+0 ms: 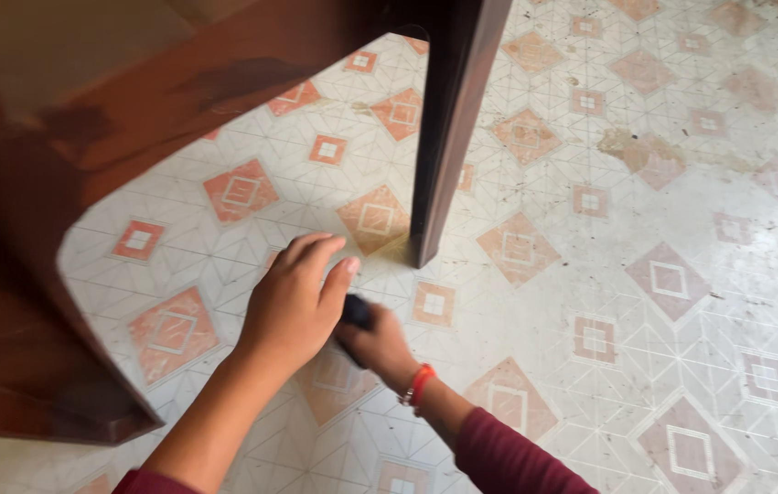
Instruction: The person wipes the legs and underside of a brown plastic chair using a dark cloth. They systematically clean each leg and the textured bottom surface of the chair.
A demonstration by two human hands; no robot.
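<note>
My left hand reaches in from the lower left, palm down, with its fingers together and slightly curved. It lies over a small dark object and hides most of it, so I cannot tell whether it grips it. My right hand comes from the lower right and is closed around the dark object from below. An orange-red band sits on that wrist, with a maroon sleeve behind it. Both hands hover low over the patterned floor, just in front of a dark wooden furniture leg.
A large brown wooden furniture frame fills the left and top of the view. Its panel arches over the floor and its leg meets the floor near the hands. The floor covering, white with orange diamonds, is stained and worn to the right.
</note>
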